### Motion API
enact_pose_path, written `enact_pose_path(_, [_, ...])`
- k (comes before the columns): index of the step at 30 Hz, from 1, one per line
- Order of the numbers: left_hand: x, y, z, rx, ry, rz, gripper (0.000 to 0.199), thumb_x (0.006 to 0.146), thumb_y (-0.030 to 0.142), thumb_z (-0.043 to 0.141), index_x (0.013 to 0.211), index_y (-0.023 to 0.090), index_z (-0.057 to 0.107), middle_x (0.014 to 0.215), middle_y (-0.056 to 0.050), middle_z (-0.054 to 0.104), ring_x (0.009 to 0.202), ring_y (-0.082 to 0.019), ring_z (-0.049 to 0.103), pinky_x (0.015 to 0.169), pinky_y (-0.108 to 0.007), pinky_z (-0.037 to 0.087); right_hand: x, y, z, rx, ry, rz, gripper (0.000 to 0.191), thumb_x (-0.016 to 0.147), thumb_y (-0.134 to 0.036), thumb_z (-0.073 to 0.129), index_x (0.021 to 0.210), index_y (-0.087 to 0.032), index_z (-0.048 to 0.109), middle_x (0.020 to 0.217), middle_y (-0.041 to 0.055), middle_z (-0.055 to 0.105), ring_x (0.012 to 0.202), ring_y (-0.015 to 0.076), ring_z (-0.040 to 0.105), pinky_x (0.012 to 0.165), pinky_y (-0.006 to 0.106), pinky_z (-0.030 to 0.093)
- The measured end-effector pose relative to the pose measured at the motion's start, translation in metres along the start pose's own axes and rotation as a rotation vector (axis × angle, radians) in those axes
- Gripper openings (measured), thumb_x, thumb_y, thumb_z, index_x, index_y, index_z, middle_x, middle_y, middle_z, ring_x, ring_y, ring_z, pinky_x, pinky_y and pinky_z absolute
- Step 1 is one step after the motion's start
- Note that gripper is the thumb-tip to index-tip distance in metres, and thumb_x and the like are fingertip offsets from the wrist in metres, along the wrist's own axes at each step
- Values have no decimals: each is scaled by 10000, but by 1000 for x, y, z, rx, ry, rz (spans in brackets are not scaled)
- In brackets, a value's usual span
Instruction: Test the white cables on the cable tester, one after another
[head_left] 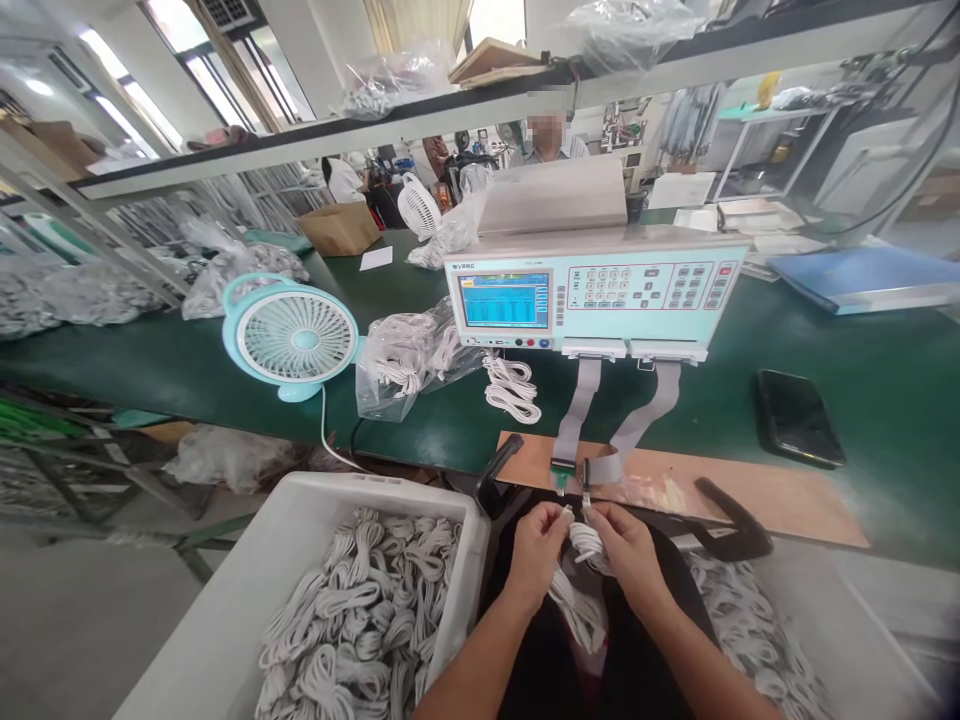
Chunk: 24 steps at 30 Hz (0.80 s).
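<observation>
A bundled white cable point(589, 543) hangs between my two hands, just off the table's front edge, with more of its loops lower down over my lap. My left hand point(538, 555) pinches one small connector end of it, close below a green circuit board point(561, 478) on a grey ribbon cable. With thumb and fingers closed, my right hand point(624, 550) grips the other end near a second ribbon cable's end point(587, 487). Whether either connector is plugged in, I cannot tell. Both ribbon cables run up to a tester point(592, 295) with a lit blue screen.
At left stands a white bin point(300, 490) full of bundled cables; more bundles point(757, 630) lie at lower right. The green table point(720, 400) bears a blue fan point(292, 335), bagged cables point(405, 350), a loose bundle point(511, 388) and a phone point(799, 418). A person point(549, 140) is behind the tester.
</observation>
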<state>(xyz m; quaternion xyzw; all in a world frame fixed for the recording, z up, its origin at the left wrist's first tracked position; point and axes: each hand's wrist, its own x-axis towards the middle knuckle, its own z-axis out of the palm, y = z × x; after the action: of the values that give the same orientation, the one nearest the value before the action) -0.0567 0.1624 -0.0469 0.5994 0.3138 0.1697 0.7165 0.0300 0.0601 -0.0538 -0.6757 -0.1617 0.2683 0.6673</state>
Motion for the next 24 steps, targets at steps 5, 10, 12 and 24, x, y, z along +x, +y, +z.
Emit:
enact_pose_path(5, [4, -1, -5, 33, -36, 3, 246, 772, 391, 608, 710, 157, 563, 592, 48, 479, 520, -78, 377, 526, -200, 329, -1, 0, 2, 11, 10, -1, 333, 755, -498, 651, 749, -165, 652, 633, -2, 574, 584, 142, 472, 556, 241, 384])
enact_pose_path(10, [6, 6, -10, 109, -109, 40, 265, 802, 402, 555, 710, 155, 580, 617, 29, 488, 556, -95, 381, 541, -209, 322, -1, -4, 2, 10, 19, 34, 357, 749, -515, 652, 726, -159, 641, 596, -3, 565, 554, 144, 466, 537, 250, 377])
enact_pose_path(12, [6, 10, -12, 157, -155, 75, 295, 824, 410, 517, 695, 154, 585, 614, 25, 472, 579, -106, 378, 552, -215, 317, -2, -6, 2, 7, 15, 43, 357, 755, -512, 650, 728, -157, 641, 595, -2, 566, 554, 146, 466, 539, 253, 379])
enact_pose_path(24, [11, 12, -19, 174, -189, 124, 357, 838, 439, 496, 653, 149, 590, 627, 13, 447, 622, -123, 384, 588, -233, 327, -1, -13, 14, 283, 56, 213, 338, 670, -481, 739, 685, -171, 606, 548, -21, 553, 492, 130, 461, 500, 247, 378])
